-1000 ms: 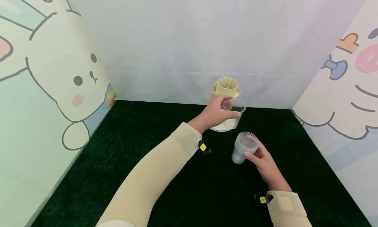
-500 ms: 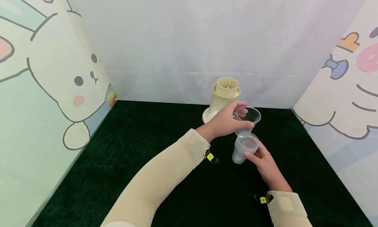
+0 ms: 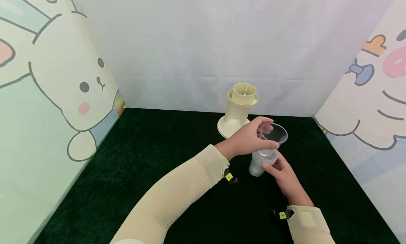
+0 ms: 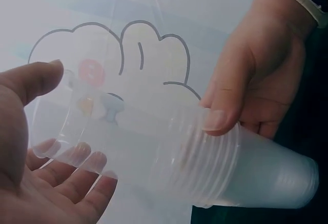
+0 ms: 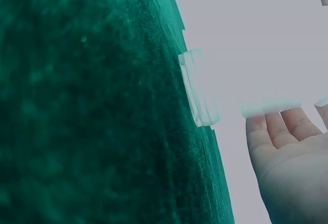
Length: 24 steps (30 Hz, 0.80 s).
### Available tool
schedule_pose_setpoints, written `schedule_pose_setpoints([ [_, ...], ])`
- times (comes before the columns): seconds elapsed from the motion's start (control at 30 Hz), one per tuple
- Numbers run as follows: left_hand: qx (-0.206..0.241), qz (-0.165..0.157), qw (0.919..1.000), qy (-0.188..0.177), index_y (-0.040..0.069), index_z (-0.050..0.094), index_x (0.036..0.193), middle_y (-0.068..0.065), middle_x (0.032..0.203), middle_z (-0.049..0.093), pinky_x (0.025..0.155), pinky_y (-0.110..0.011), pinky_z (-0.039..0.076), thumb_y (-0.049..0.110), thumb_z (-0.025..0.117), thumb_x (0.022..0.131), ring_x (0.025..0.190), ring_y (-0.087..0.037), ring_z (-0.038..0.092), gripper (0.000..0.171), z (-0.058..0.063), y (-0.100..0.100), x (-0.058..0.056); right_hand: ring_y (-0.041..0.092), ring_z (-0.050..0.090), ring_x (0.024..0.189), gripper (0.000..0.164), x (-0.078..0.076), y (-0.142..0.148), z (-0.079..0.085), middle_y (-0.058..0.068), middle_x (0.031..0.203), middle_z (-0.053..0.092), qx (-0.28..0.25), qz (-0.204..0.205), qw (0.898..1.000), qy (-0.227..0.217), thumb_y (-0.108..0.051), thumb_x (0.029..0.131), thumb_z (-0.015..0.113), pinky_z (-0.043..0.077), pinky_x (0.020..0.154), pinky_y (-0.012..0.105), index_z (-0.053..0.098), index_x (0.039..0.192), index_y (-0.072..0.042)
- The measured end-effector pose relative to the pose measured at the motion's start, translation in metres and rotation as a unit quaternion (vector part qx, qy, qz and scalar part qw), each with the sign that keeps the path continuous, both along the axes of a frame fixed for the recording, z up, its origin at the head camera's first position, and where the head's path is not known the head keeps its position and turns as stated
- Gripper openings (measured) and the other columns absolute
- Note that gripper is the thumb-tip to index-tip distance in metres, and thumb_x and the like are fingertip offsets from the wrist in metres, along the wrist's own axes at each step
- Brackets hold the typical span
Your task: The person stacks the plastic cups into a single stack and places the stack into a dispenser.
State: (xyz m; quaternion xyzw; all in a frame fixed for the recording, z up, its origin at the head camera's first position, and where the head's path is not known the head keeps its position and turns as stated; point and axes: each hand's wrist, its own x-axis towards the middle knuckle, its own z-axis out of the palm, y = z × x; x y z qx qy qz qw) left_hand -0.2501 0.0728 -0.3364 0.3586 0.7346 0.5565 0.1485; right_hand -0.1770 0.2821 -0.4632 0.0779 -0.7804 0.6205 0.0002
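My left hand (image 3: 248, 139) holds a clear plastic cup (image 3: 276, 135) near its wide rim, thumb on the near side and fingers on the far side. The cup's lower end enters the mouth of a stack of nested plastic cups (image 3: 260, 163), which looks frosted. Around that stack's right side, my right hand (image 3: 285, 178) grips with thumb and fingers. The left wrist view shows the stack's several ringed rims (image 4: 215, 155) under my right thumb. In the right wrist view, fingers (image 5: 279, 131) lie along the pale cup wall, partly washed out by light.
Behind my left hand stands a cream tube-shaped holder (image 3: 237, 111) with an open double-ringed top and a round base. Dark green cloth (image 3: 152, 148) covers the table. A white backdrop (image 3: 177, 53) rises at the back, with cartoon-printed panels (image 3: 63, 89) at both sides.
My left hand has carried the clear cup right and toward me, from in front of the cream holder into the stack's mouth. My right hand and the stack have stayed in place.
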Motion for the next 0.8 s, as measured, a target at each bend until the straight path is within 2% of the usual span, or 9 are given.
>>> schedule_pose_setpoints([
  [0.17,-0.01,0.003,0.9999,-0.012,0.019,0.043,0.153,0.006,0.145,0.056,0.107,-0.022,0.042,0.035,0.08,0.092,0.13,0.0,0.049,0.073,-0.007,0.001,0.002,0.008,0.049,0.131,0.063,0.0,0.001,-0.001,0.01,0.157,0.04,0.0,0.003,1.0,-0.003,-0.022,0.108,0.057,0.045,0.098,0.016,0.027,0.163,-0.021],
  [0.4,-0.02,0.003,0.9997,-0.017,0.017,0.042,0.154,0.008,0.151,0.05,0.113,-0.022,0.035,0.035,0.079,0.092,0.139,-0.002,0.043,0.074,-0.021,0.003,0.004,0.007,0.056,0.124,0.058,0.0,0.003,-0.002,0.002,0.145,0.05,-0.008,0.003,1.0,0.008,-0.019,0.108,0.058,0.049,0.096,0.019,0.033,0.159,-0.014],
  [0.67,-0.034,0.011,0.9992,-0.016,0.014,0.044,0.154,0.007,0.152,0.048,0.109,-0.025,0.041,0.033,0.08,0.091,0.139,-0.009,0.045,0.075,-0.036,0.005,0.006,0.008,0.056,0.126,0.059,-0.003,0.003,-0.003,0.004,0.153,0.042,-0.022,0.03,0.999,0.038,-0.011,0.108,0.055,0.049,0.097,0.02,0.03,0.161,-0.011],
  [0.8,-0.041,0.012,0.9989,-0.019,0.013,0.044,0.154,0.007,0.152,0.048,0.106,-0.025,0.044,0.036,0.081,0.09,0.136,-0.008,0.047,0.078,-0.043,0.004,0.005,0.011,0.057,0.126,0.058,-0.003,0.003,-0.003,0.005,0.152,0.043,-0.026,0.035,0.998,0.039,-0.01,0.107,0.055,0.05,0.097,0.021,0.031,0.16,-0.012],
])
